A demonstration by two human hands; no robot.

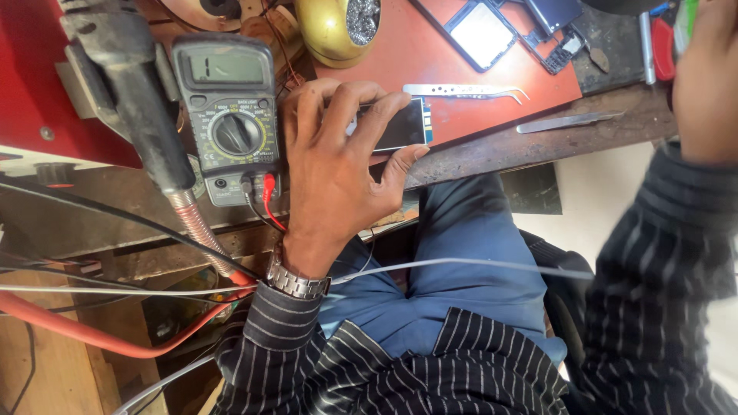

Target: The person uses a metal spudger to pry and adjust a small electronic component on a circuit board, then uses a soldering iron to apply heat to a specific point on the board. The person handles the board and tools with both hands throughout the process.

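My left hand [332, 165] grips a small phone screen part [400, 127] with a dark glass face, holding it at the front edge of the red work mat [492, 84]. A metal watch sits on that wrist. Just left of the hand stands a grey multimeter [231, 115] with red and black leads plugged in. My right hand [706, 77] is raised at the far right edge of view, only its back showing, and what it holds cannot be seen. Curved steel tweezers [465, 91] lie on the mat just beyond the screen part.
A hot-air handle [127, 92] with a metal hose hangs at the left. A second pair of tweezers [569, 121] lies on the wooden bench edge. Opened phone frames [483, 34] and a brass tip-cleaner pot [338, 27] sit at the back. Cables cross my lap.
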